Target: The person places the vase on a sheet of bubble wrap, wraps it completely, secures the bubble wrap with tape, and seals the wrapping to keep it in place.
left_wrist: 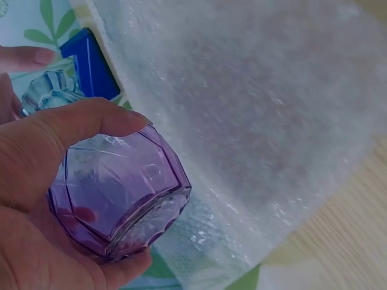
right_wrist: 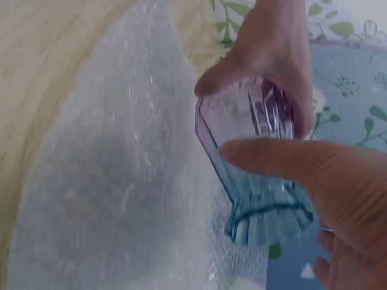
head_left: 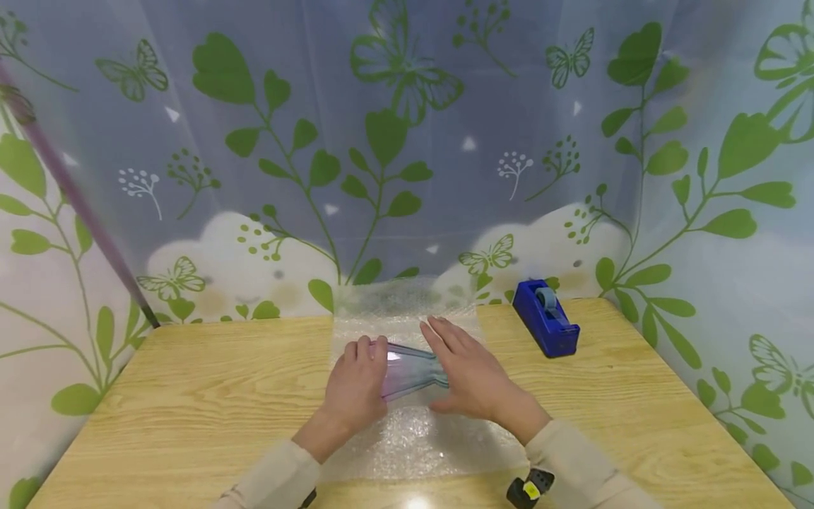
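A faceted glass vase [head_left: 407, 371], purple at its base and fading to teal at its flared mouth, is held sideways over a sheet of bubble wrap [head_left: 432, 445]. My left hand [head_left: 358, 378] grips the purple base end, its thumb across one side in the left wrist view and fingers round the other. Beside the teal mouth is my right hand [head_left: 473, 371], with fingers extended. In the right wrist view, its thumb [right_wrist: 266, 156] passes in front of the vase [right_wrist: 242, 175]; whether it touches the glass is hard to tell.
A blue tape dispenser [head_left: 547, 318] with a tape roll stands at the back right of the wooden table [head_left: 222, 396]. The bubble wrap's far end leans against the leaf-and-butterfly printed curtain [head_left: 407, 177] behind the table. Similar curtains hang at both sides.
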A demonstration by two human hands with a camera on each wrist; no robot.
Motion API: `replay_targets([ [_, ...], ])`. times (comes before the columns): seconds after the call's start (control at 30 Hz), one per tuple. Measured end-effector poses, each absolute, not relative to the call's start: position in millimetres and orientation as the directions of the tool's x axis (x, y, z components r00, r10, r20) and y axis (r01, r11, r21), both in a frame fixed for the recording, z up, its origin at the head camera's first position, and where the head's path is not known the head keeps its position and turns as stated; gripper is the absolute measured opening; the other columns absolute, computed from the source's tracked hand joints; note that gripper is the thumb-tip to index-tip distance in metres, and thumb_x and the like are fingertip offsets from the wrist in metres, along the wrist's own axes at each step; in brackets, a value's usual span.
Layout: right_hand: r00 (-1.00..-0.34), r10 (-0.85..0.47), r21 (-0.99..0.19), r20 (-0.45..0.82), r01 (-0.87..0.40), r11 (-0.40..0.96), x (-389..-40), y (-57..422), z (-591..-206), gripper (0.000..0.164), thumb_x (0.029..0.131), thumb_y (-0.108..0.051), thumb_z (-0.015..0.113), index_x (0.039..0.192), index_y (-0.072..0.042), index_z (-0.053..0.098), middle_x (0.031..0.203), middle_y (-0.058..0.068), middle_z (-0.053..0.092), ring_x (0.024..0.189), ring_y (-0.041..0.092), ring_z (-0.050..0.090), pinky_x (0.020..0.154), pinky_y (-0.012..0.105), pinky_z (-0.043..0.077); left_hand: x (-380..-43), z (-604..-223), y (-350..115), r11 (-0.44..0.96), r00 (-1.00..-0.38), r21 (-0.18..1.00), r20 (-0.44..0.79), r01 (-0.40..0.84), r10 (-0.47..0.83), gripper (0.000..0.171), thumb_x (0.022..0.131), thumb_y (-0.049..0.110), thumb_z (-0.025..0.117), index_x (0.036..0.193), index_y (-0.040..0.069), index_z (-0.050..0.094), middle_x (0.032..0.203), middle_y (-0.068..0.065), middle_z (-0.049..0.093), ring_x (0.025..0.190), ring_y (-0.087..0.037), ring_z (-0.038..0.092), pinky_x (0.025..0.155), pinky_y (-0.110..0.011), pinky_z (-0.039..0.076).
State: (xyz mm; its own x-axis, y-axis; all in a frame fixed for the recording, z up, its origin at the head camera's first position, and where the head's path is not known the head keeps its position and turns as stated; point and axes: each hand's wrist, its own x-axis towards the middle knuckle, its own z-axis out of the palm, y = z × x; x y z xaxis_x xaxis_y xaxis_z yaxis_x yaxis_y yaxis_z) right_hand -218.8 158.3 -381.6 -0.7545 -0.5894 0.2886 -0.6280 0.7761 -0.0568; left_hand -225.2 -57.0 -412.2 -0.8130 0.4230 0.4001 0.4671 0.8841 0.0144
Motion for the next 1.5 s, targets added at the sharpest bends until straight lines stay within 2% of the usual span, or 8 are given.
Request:
replay_targets([
  [0.27,-0.787,-0.553,0.022,0.274,-0.570,0.822,-213.5,144.7,-384.5,0.115,0.061,-0.040,0.088,0.147,0.004,0.025,0.151,0.021,0.027,0.139,0.032,0.025,0.112,0.041,0.021,-217.8,-405.4,-45.8,0.876,-0.811,0.019,0.388,0.482,0.438,0.087,0.053,0.016,0.084,0.127,-0.003,0.043,0.107,-0.021,0.049,0.098,-0.038,0.050,0.076,-0.043,0.050],
  [0.5,-0.804,-0.541,0.096,0.245,-0.536,0.839,-208.8,133.6,-386.6,0.114,0.060,-0.039,0.088,0.147,0.000,0.027,0.151,0.020,0.027,0.137,0.033,0.027,0.111,0.042,0.021,-211.2,-404.1,-39.3,0.874,-0.801,-0.001,0.400,0.486,0.446,0.085,0.052,0.014,0.084,0.126,-0.004,0.046,0.105,-0.020,0.050,0.097,-0.037,0.052,0.075,-0.041,0.051],
  [0.6,-0.818,-0.518,0.132,0.252,-0.501,0.855,-208.2,130.5,-387.9,0.115,0.059,-0.041,0.088,0.147,-0.001,0.027,0.149,0.019,0.032,0.134,0.032,0.034,0.110,0.042,0.025,-209.7,-404.5,-38.2,0.872,-0.796,0.003,0.409,0.490,0.446,0.084,0.052,0.013,0.084,0.125,-0.003,0.045,0.105,-0.020,0.050,0.096,-0.037,0.052,0.074,-0.041,0.052],
  [0.73,-0.824,-0.481,0.153,0.300,-0.456,0.877,-208.0,128.6,-391.5,0.108,0.059,-0.037,0.088,0.145,-0.001,0.033,0.140,0.018,0.045,0.126,0.030,0.045,0.104,0.042,0.033,-208.7,-404.4,-37.4,0.865,-0.777,-0.003,0.437,0.502,0.453,0.085,0.050,0.013,0.084,0.124,-0.003,0.046,0.106,-0.021,0.050,0.097,-0.038,0.052,0.076,-0.040,0.052],
  [0.9,-0.807,-0.471,0.164,0.357,-0.443,0.882,-208.0,129.6,-396.7,0.082,0.060,-0.031,0.085,0.129,-0.005,0.051,0.117,0.010,0.062,0.107,0.025,0.058,0.092,0.041,0.044,-208.7,-404.8,-37.4,0.857,-0.759,-0.025,0.451,0.514,0.469,0.085,0.049,0.013,0.083,0.124,-0.003,0.046,0.106,-0.022,0.050,0.097,-0.038,0.052,0.075,-0.039,0.052],
  [1.0,-0.789,-0.484,0.163,0.378,-0.457,0.874,-209.0,132.8,-398.4,0.070,0.059,-0.032,0.084,0.117,-0.007,0.055,0.104,0.006,0.064,0.096,0.023,0.061,0.083,0.039,0.047,-210.8,-406.7,-39.3,0.848,-0.752,-0.025,0.449,0.529,0.483,0.088,0.049,0.015,0.084,0.126,-0.002,0.045,0.109,-0.021,0.050,0.098,-0.036,0.051,0.075,-0.038,0.052],
  [1.27,-0.777,-0.507,0.111,0.372,-0.505,0.856,-211.6,146.1,-398.8,0.070,0.059,-0.031,0.084,0.117,-0.007,0.054,0.102,0.007,0.064,0.090,0.024,0.061,0.077,0.041,0.048,-218.1,-408.4,-57.2,0.773,-0.720,0.078,0.434,0.629,0.542,0.111,0.054,0.038,0.089,0.141,-0.003,0.034,0.122,-0.018,0.049,0.109,-0.034,0.050,0.090,-0.044,0.046],
  [1.5,-0.778,-0.498,0.065,0.384,-0.515,0.855,-211.2,155.8,-400.9,0.069,0.057,-0.030,0.083,0.116,-0.008,0.054,0.102,0.006,0.064,0.091,0.024,0.061,0.080,0.041,0.047,-222.2,-405.9,-74.0,0.741,-0.736,0.175,0.391,0.648,0.552,0.117,0.052,0.044,0.087,0.144,-0.001,0.031,0.128,-0.018,0.047,0.114,-0.034,0.049,0.091,-0.049,0.044],
])
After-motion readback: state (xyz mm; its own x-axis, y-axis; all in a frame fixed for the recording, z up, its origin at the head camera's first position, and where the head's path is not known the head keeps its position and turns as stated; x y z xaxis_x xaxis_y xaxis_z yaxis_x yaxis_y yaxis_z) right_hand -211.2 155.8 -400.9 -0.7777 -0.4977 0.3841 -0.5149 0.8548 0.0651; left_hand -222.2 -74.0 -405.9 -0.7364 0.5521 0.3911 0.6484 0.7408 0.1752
